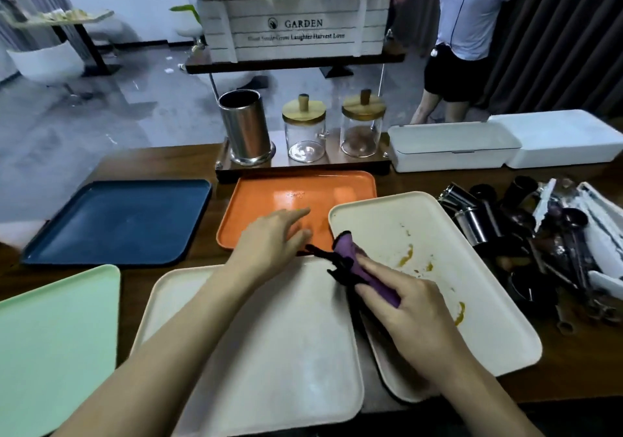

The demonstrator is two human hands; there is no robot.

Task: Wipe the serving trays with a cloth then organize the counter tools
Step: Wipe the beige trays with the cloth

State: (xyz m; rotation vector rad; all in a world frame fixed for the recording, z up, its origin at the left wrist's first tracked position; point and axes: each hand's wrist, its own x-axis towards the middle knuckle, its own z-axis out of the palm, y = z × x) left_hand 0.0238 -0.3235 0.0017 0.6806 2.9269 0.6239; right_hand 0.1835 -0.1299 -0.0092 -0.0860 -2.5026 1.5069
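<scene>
On the stained tray, right grip clutches the cloth; left grip lies slack, empty. Bunched cloth may smear residue.

Purple cloth, stained cream tray

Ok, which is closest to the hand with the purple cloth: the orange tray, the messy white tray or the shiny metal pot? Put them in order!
1. Stained cream tray, right beneath the right hand gripping the purple cloth.
2. Orange tray, just ahead and to the left.
3. Steel canister, far back on the wooden stand.
</scene>
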